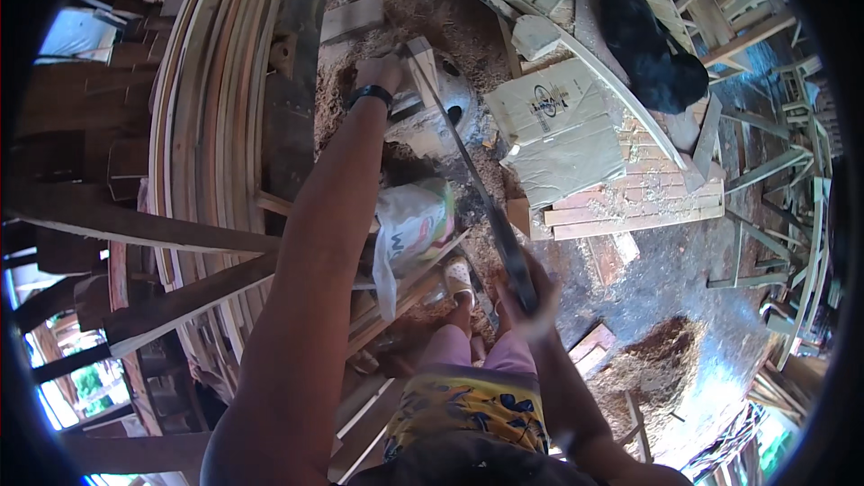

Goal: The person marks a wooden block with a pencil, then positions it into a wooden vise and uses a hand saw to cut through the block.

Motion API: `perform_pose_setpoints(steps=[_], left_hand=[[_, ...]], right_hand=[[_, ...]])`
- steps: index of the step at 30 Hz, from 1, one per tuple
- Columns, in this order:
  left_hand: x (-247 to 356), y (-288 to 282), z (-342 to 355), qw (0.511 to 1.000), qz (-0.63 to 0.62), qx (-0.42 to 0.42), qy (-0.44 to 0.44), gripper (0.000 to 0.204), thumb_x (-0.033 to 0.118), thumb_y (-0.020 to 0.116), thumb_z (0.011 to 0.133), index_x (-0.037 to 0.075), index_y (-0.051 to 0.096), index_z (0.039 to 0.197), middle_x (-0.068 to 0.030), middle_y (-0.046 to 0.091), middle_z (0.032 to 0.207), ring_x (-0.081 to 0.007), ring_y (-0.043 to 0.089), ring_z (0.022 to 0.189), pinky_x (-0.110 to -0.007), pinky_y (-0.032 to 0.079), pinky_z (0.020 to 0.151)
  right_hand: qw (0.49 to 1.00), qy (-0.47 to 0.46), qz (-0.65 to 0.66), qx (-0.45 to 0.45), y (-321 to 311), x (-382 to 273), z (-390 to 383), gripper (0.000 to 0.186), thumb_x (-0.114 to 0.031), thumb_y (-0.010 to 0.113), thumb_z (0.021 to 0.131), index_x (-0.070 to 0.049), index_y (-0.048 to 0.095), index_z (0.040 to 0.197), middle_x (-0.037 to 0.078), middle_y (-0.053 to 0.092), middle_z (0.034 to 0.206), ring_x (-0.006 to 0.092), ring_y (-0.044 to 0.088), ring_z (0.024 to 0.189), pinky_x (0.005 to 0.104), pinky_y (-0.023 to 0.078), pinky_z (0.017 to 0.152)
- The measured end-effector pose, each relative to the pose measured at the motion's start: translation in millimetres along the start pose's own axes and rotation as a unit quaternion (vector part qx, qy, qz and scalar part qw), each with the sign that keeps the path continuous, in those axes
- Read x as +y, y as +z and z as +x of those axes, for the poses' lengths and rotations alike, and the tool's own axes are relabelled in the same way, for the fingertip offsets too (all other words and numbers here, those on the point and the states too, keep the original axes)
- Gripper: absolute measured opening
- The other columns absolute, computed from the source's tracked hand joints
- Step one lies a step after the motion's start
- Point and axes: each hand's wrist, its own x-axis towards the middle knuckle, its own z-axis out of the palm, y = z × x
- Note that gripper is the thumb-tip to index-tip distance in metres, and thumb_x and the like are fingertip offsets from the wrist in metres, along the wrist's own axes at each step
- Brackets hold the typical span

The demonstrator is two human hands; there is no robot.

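Note:
Ahead of me my left hand (378, 75), a dark band on its wrist, closes against the left side of a short pale wood piece (421, 60); its fingers are partly hidden. Close to my body, my right hand (529, 290) is wrapped round the near end of a handsaw (490, 202), seen almost edge-on. The narrow dark blade slants away to the far left, and its tip end lies at the wood piece. Below them is a whitish, rough block with a dark hole (441, 121). A white plastic sack (414, 227) lies between my left forearm and the saw.
Long boards (211, 99) are stacked at the left. Flattened cardboard (562, 139) rests on sawdust-strewn planks (639, 207) at the right, with a rounded black thing (648, 49) beyond. A sawdust heap (661, 355) lies at the lower right. My feet, one in a white clog (458, 275), are below.

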Motion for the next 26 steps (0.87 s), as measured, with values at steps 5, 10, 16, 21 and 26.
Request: perform_pose_setpoints(steps=[5,10,16,21,26], left_hand=[[17.9,-16.5,-31.8,0.995,-0.089,-0.002,0.032,0.06,0.041,0.058,0.09,-0.011,0.063,0.121,-0.0274,0.064,0.125,-0.0368,0.062,0.117,-0.044,0.048,0.093],[25.5,-26.9,-60.1,0.985,0.068,-0.005,0.16,0.058,0.039,0.057,0.091,-0.008,0.062,0.124,-0.028,0.065,0.122,-0.0382,0.064,0.113,-0.046,0.049,0.089],[25.8,-12.7,-66.3,0.934,0.215,0.026,0.286,0.048,0.032,0.048,0.092,-0.004,0.066,0.119,-0.0326,0.067,0.106,-0.0415,0.068,0.101,-0.049,0.051,0.08],[18.6,-7.9,-39.4,0.991,0.032,0.031,0.127,0.048,0.025,0.047,0.089,-0.011,0.063,0.116,-0.0282,0.068,0.108,-0.0364,0.068,0.098,-0.046,0.05,0.079],[0.6,6.1,-4.3,0.989,0.005,0.019,0.148,0.041,0.026,0.049,0.093,-0.001,0.068,0.117,-0.0237,0.068,0.116,-0.0366,0.065,0.108,-0.046,0.044,0.094]], right_hand=[[0.998,0.05,-0.02,-0.033,-40.1,-12.1,-62.6,0.057,-0.008,0.066,0.083,0.009,0.052,0.136,0.014,0.068,0.115,0.0154,0.064,0.086,0.0284,0.052,0.08],[0.997,-0.039,-0.056,0.02,42.0,15.8,71.4,0.051,-0.009,0.07,0.085,0.003,0.057,0.133,0.02,0.073,0.099,0.0219,0.073,0.087,0.0322,0.056,0.073],[0.999,-0.05,-0.008,-0.001,51.7,17.6,101.3,0.051,-0.011,0.07,0.085,0.002,0.058,0.133,0.017,0.073,0.094,0.026,0.075,0.084,0.0335,0.057,0.069],[0.998,0.02,-0.057,-0.018,-23.2,-13.2,-31.5,0.054,-0.005,0.069,0.085,0.003,0.054,0.136,0.017,0.074,0.097,0.0207,0.075,0.084,0.031,0.058,0.068],[0.998,0.062,-0.01,-0.027,-38.5,-13.0,-53.3,0.053,-0.005,0.067,0.087,0.005,0.053,0.137,0.018,0.074,0.095,0.0214,0.075,0.083,0.0319,0.058,0.067]])
